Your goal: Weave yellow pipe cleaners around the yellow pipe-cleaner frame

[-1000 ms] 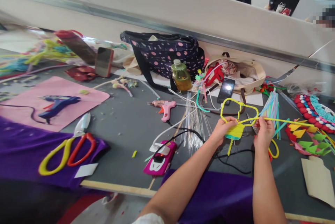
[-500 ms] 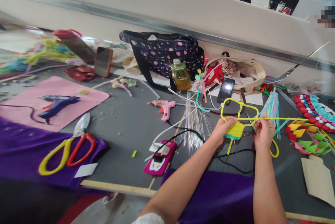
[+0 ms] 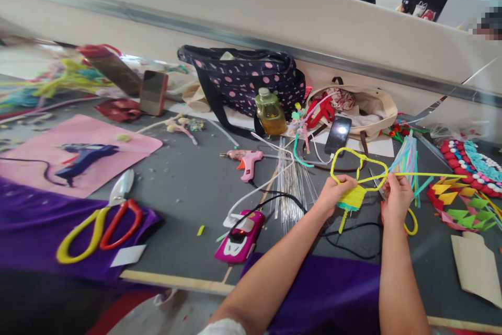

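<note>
My left hand (image 3: 333, 194) pinches a yellow pipe-cleaner figure (image 3: 352, 198), a compact wrapped block with a teal lower edge, a short stem below and two open loops above. Between the thumb and fingers of my right hand (image 3: 397, 198) is a straight yellow pipe cleaner (image 3: 435, 174). One end runs left across the loops to the block; the other sticks out to the right. Under my right hand lies a pair of scissors with a yellow handle loop (image 3: 411, 222), partly hidden. A bundle of pastel pipe cleaners (image 3: 408, 160) is just behind that hand.
A pink glue gun (image 3: 248, 160), silvery wires (image 3: 290, 188) and a magenta power strip (image 3: 243, 238) with cords lie left of my hands. Farther left are large scissors (image 3: 105, 225) and a blue glue gun (image 3: 84, 160). Bags, a bottle (image 3: 270, 115) and a phone (image 3: 338, 135) stand behind.
The straight pipe cleaner has tilted slightly, its inner end lower and its outer end a little higher and farther right. Both hands keep their hold almost in place.
</note>
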